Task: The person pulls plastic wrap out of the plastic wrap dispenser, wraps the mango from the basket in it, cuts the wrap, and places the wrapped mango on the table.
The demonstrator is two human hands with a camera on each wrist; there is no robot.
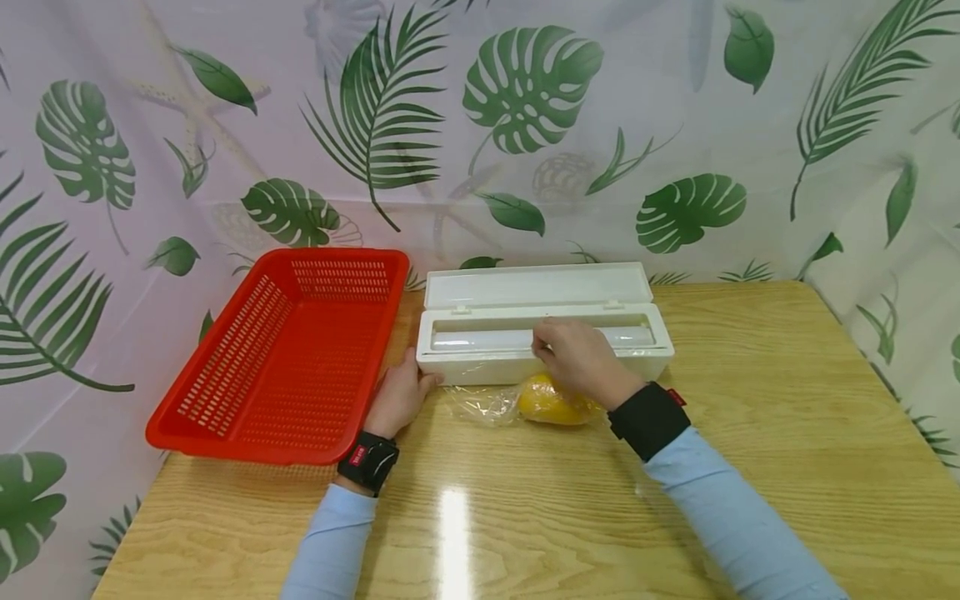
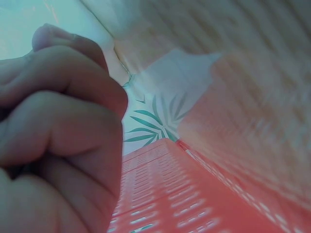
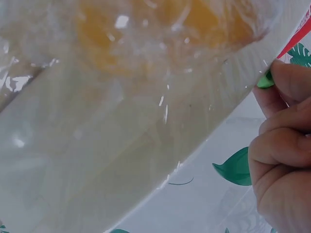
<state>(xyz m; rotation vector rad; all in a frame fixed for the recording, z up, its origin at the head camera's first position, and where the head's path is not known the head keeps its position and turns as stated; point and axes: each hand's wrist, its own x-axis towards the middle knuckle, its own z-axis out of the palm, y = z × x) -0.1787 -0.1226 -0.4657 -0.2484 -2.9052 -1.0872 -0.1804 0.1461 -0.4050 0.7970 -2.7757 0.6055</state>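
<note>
A white cling film dispenser [image 1: 480, 367] stands on the table with its lid raised and a film roll [image 1: 480, 339] inside. My left hand [image 1: 396, 398] holds its left end, fingers curled in the left wrist view. Over the dispenser's front edge, my right hand [image 1: 581, 354] pinches a small green slider [image 3: 266, 80] between thumb and finger. Clear film [image 1: 483, 404] hangs from the dispenser's front onto the table. A yellow fruit [image 1: 551, 402] lies under or wrapped in that film, just below my right hand. The right wrist view shows it blurred through the film.
A red perforated basket [image 1: 300, 358] stands to the left, its right rim close beside my left hand. A leaf-patterned sheet [image 1: 525, 183] hangs behind the wooden table [image 1: 540, 508].
</note>
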